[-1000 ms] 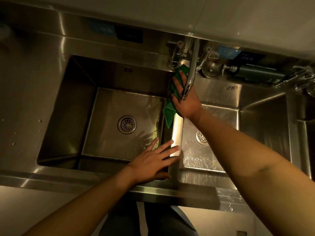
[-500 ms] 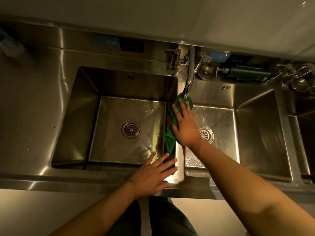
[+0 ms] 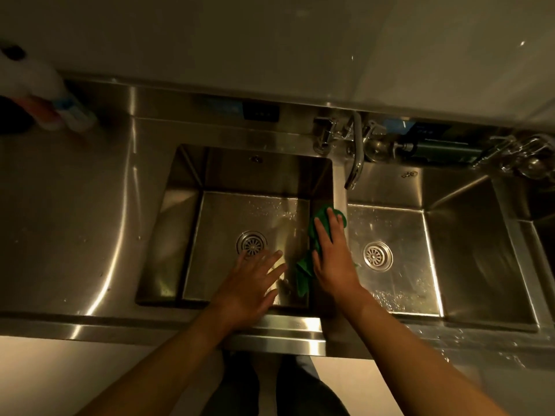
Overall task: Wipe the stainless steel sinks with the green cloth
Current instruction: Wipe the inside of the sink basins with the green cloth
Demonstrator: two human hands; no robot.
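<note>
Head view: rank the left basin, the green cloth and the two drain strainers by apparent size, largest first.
1. Left basin.
2. Green cloth, though the right hand covers part of it.
3. Left drain strainer and right drain strainer: they look alike, so no ranking between them.

Our crumpled bright green cloth (image 3: 304, 274) is the only pop of colour against the two silvery-grey brushed stainless steel sinks (image 3: 186, 223), which catch a warm yellowish glare and a speckle of pale droplets. We see a spoked wheel pattern on the round metal drain strainers (image 3: 251, 243), plus blue stickers (image 3: 222, 105), a black rectangular panel (image 3: 261, 112) and a dark green cylindrical canister (image 3: 444, 150) along the back, and a blurry white plastic bottle (image 3: 39, 82) with blue and orange bands far left.
</note>
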